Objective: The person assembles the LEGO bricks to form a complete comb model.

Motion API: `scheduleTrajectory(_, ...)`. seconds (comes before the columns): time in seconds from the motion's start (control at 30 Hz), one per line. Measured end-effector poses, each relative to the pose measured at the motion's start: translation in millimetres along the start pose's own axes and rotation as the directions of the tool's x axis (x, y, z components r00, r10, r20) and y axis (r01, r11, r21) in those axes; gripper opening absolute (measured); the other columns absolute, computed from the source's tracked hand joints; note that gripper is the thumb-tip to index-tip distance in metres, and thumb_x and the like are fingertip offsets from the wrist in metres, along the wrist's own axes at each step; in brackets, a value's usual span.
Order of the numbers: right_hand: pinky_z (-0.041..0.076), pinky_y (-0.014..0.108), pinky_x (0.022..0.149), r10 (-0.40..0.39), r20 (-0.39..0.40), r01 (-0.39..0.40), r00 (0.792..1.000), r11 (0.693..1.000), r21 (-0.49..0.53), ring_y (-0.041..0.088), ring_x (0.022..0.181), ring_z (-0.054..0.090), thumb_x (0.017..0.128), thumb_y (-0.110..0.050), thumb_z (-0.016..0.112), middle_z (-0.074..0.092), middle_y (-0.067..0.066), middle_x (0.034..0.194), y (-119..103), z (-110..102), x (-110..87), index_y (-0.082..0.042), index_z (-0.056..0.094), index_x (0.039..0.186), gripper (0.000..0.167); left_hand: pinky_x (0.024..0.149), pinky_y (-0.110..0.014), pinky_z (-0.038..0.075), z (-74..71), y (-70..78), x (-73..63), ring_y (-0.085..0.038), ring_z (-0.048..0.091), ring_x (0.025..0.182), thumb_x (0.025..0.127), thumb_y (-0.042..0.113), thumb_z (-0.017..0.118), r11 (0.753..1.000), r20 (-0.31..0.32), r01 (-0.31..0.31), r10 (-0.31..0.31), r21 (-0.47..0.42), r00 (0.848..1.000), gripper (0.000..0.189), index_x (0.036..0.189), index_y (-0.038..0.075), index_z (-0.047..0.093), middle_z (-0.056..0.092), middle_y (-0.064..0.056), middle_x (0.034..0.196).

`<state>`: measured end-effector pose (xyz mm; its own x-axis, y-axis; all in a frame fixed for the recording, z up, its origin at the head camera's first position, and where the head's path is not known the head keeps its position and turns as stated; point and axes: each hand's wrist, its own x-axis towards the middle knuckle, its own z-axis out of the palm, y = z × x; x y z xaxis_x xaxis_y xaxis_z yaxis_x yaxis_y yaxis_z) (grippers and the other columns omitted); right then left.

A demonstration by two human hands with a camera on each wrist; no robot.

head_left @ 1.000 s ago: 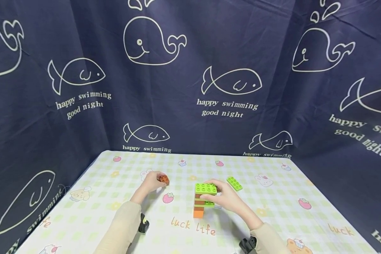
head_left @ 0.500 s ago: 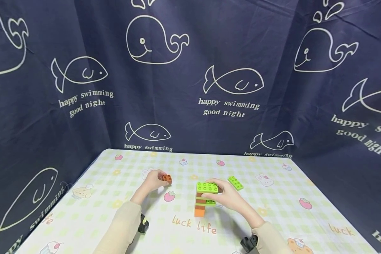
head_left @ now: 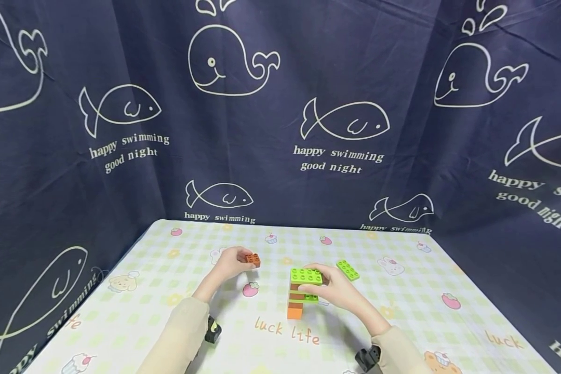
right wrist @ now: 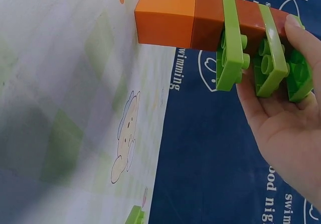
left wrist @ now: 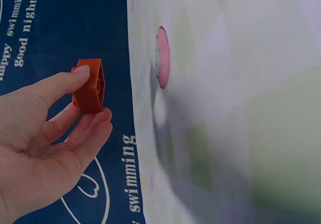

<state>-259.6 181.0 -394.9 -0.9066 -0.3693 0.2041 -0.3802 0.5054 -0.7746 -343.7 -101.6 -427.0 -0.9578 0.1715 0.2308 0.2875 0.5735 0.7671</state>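
Between thumb and fingers, my left hand (head_left: 231, 263) pinches a small reddish-brown toy building brick (head_left: 253, 259). The left wrist view shows the brick (left wrist: 90, 91) from its hollow underside, raised off the tabletop. To its right, an upright stack (head_left: 306, 276) has an orange brick (right wrist: 165, 18) at the bottom, then brown bricks alternating with bright green studded plates (right wrist: 231, 48) that jut out to one side. My right hand (head_left: 335, 286) grips this stack near its top, thumb on the near side. The far-side fingers are partly hidden behind it.
A loose green studded plate (head_left: 348, 270) lies on the table behind and right of the stack. A pale checked cloth with printed pictures covers the table (head_left: 449, 332). Dark blue curtains (head_left: 271, 130) hang around its back and sides.
My left hand has lifted the brown brick slightly and carried it a little to the right, towards the stack. The right hand keeps its grip, and the stack stands nearly where it was.
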Motion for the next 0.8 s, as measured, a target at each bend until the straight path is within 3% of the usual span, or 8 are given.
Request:
scheduleTrajectory(0.27,0.037,0.019,0.050,-0.005,-0.017,0.004,1.000,0.998,-0.070,0.004,0.054,0.039,0.078,-0.039,0.073,0.054,-0.005,0.068,1.0,0.2,0.9,-0.015,0.062,0.119,0.049,0.081,-0.036,0.055,0.5,17.0,-4.9,-0.023,0.064,0.087,0.073,0.010,0.078,0.998,-0.015,-0.033,0.032,-0.060,0.999,0.036,0.103,-0.002,0.064,0.067,-0.011,0.093)
scheduleTrajectory(0.6,0.034,0.020,0.048,0.011,-0.030,-0.014,0.999,0.995,-0.100,0.006,0.054,0.036,0.078,-0.043,0.072,0.042,-0.005,0.061,0.1,0.6,0.5,-0.011,0.061,0.122,0.055,0.083,-0.033,0.055,0.2,45.4,-13.3,-0.023,0.065,0.088,0.074,0.013,0.078,0.988,-0.008,-0.126,0.125,-0.092,0.992,0.033,0.102,0.002,0.066,0.069,-0.008,0.094)
scheduleTrajectory(0.8,0.040,0.020,0.052,-0.015,-0.017,0.013,1.000,0.997,-0.075,0.004,0.057,0.043,0.081,-0.036,0.072,0.058,-0.004,0.072,-3.3,0.0,-1.2,-0.009,0.060,0.121,0.049,0.084,-0.030,0.055,1.2,56.5,-17.5,-0.021,0.065,0.089,0.075,0.011,0.077,0.980,0.002,-0.168,0.169,-0.110,0.986,0.032,0.103,0.002,0.066,0.068,-0.009,0.097)
